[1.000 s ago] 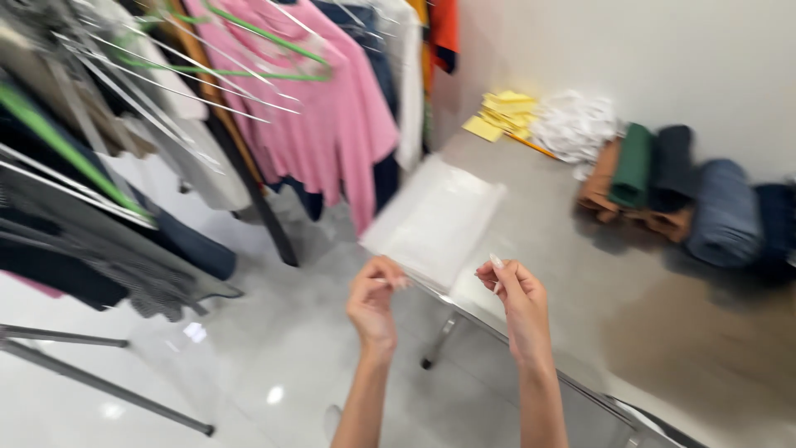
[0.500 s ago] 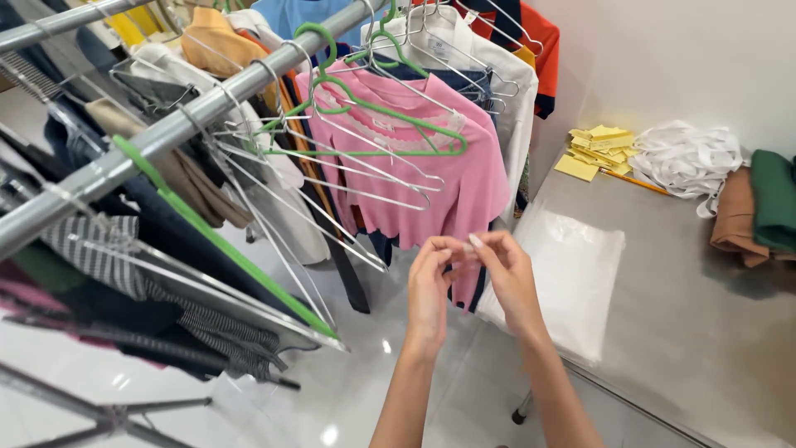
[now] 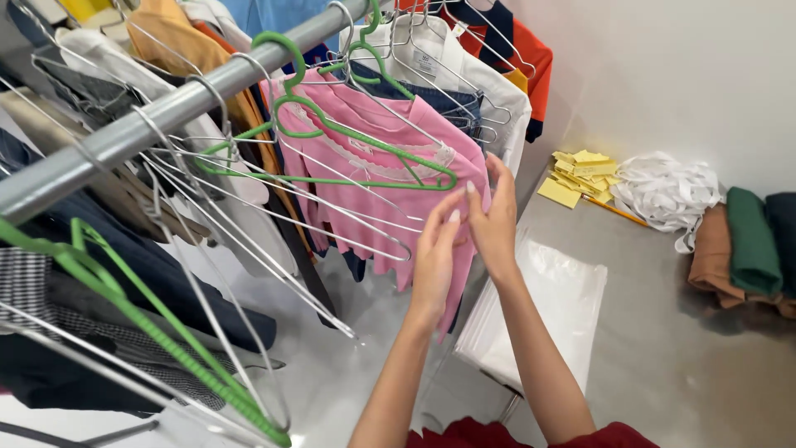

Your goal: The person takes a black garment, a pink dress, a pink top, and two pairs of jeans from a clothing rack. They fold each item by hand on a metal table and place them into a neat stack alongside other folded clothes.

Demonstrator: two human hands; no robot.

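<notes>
My left hand (image 3: 437, 249) and my right hand (image 3: 491, 217) are raised together in front of a pink sweater (image 3: 377, 178) that hangs on a green hanger (image 3: 348, 137) from a grey rail (image 3: 157, 116). The fingertips of both hands meet near the sweater's right sleeve. Whether they pinch the fabric or something small between them cannot be told. Empty wire hangers (image 3: 274, 224) hang left of the sweater.
Other garments crowd the rail: orange, white, blue and dark ones. On the grey table (image 3: 663, 357) lie clear plastic bags (image 3: 547, 315), yellow paper slips (image 3: 580, 174), a white bundle (image 3: 663, 191) and folded brown and green clothes (image 3: 738, 249).
My view swung from the table up to the rail. Both hands came together, rose and reached the pink sweater.
</notes>
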